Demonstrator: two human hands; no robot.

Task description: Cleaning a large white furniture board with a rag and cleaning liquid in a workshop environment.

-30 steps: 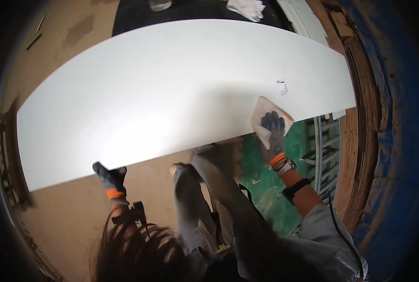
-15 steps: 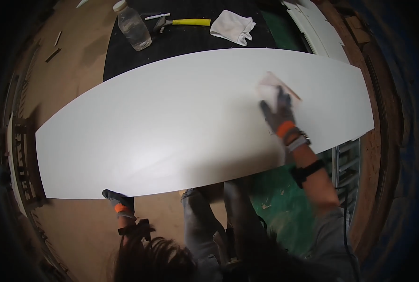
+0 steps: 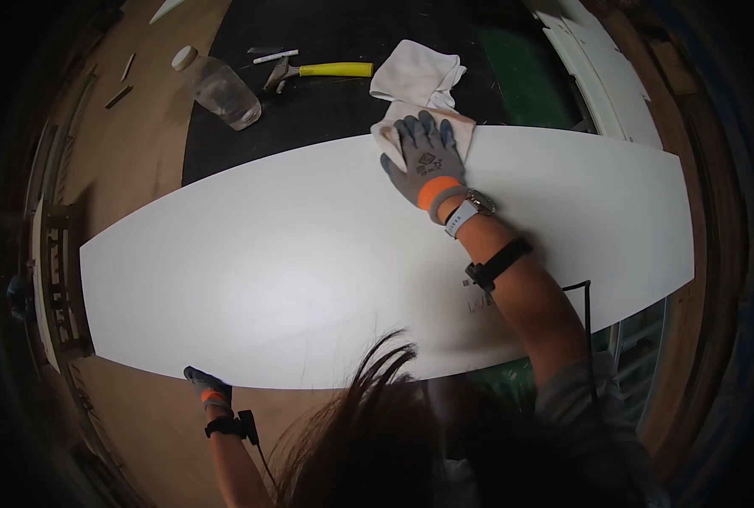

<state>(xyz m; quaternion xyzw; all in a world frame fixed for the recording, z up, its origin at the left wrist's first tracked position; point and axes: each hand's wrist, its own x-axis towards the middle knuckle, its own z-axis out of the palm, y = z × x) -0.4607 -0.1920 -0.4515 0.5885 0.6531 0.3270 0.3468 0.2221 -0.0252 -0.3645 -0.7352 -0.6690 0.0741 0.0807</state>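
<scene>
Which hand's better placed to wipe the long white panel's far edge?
Right, probably. The gray-gloved right hand lies on a pale pink cloth there; the left hand is at the near edge of the panel.

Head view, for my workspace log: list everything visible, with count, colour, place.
Panel: 1, white, across the middle
Rag: 1, pale pink, panel's far edge
Crumpled cloth: 1, white, beyond rag
Hammer: 1, yellow-handled, left of cloth
Pen: 1, white, beyond hammer
Bottle: 1, clear, left of hammer
Surface: 1, black, beyond panel
Strips: 2, pale and dark, upper left
Boards: several, white, upper right
Straps: 2, black, on forearms
Left hand: 1, grey glove, panel's near edge
Right hand: 1, grey glove, on rag
</scene>
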